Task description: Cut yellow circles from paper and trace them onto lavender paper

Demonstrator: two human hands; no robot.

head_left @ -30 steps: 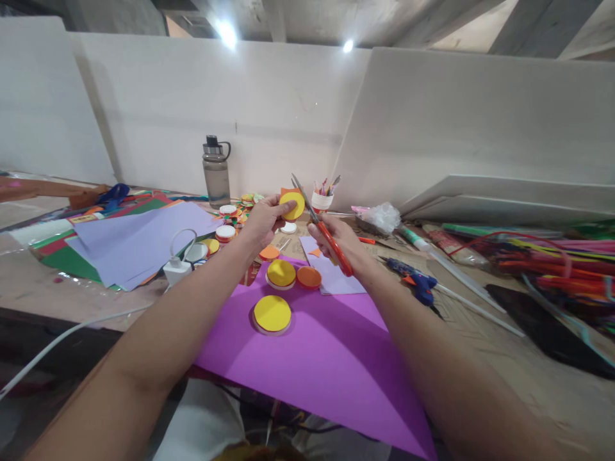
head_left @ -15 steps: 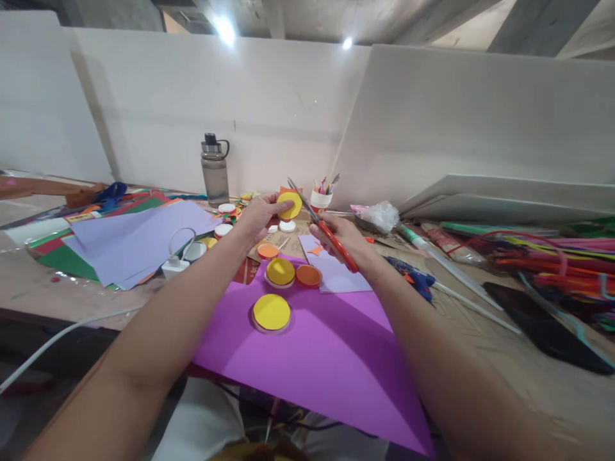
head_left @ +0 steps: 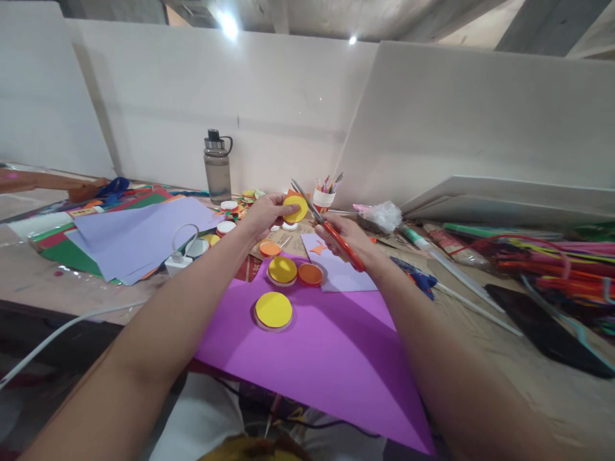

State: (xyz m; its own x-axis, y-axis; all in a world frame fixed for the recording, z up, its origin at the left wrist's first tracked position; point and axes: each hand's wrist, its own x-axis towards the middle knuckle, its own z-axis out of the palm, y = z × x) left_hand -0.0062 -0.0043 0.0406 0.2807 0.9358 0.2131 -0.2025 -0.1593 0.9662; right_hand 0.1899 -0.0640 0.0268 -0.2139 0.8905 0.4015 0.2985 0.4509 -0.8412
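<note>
My left hand [head_left: 265, 215] holds up a small yellow paper disc [head_left: 295, 208] with an orange edge behind it, above the table. My right hand [head_left: 343, 238] grips orange-handled scissors [head_left: 331, 232], whose blades point up and left at the disc's right edge. Below the hands, on a purple sheet [head_left: 327, 346], lie a large yellow disc [head_left: 273, 310], a smaller yellow disc [head_left: 282, 269] and an orange disc [head_left: 310, 273].
A lilac paper stack [head_left: 139, 235] and coloured sheets lie at left with a white charger [head_left: 177, 262]. A grey water bottle [head_left: 217, 166] and a cup of pencils [head_left: 323, 196] stand at the back. A blue glue gun [head_left: 416, 276], pipe cleaners [head_left: 552, 262] and a black phone [head_left: 548, 328] lie right.
Both hands have drifted slightly down and right with the disc and scissors; the scissors stay at the disc's edge. The view has shifted a little.
</note>
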